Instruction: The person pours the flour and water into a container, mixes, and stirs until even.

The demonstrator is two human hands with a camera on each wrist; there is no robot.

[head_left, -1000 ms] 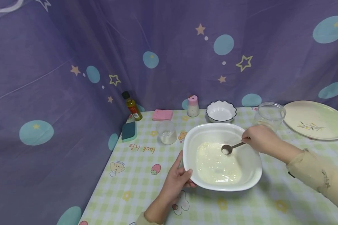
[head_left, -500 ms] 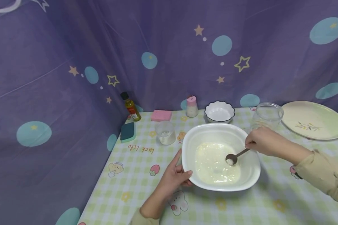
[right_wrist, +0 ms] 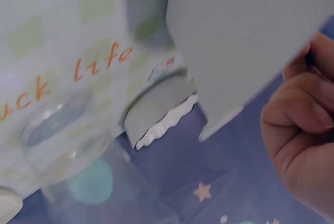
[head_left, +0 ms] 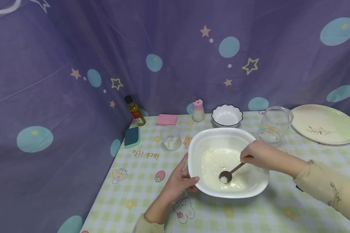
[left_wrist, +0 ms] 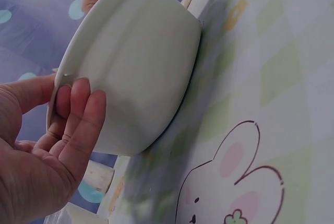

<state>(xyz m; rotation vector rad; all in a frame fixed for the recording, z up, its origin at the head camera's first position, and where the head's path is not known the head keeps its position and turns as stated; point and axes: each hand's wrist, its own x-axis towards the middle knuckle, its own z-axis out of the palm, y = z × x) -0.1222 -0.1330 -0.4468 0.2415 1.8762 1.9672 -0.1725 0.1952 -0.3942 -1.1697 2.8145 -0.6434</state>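
Note:
A large white basin (head_left: 253,186) with pale, milky liquid (head_left: 214,165) in it stands on the checked tablecloth. My left hand (head_left: 177,185) grips its left rim, the thumb over the edge and the other fingers against the outer wall, as the left wrist view shows. With my right hand (head_left: 261,156) I pinch the handle of a small brown spoon (head_left: 226,176). Its bowl is low over the liquid near the front of the basin and carries a little white stuff. Whether the spoon touches the liquid I cannot tell. In the right wrist view the basin's wall hides the spoon.
Behind the basin stand a scalloped white bowl (head_left: 227,116), a pink-topped shaker (head_left: 198,110) and a clear jar (head_left: 275,124). A large plate (head_left: 323,124) lies at right. Leftward are a clear cup (head_left: 171,138), a pink sponge (head_left: 167,119), a green sponge (head_left: 132,136) and an oil bottle (head_left: 135,111).
My right hand first drew the spoon slightly right and nearer, then swept it left and toward the front of the basin. The left hand keeps its grip on the rim.

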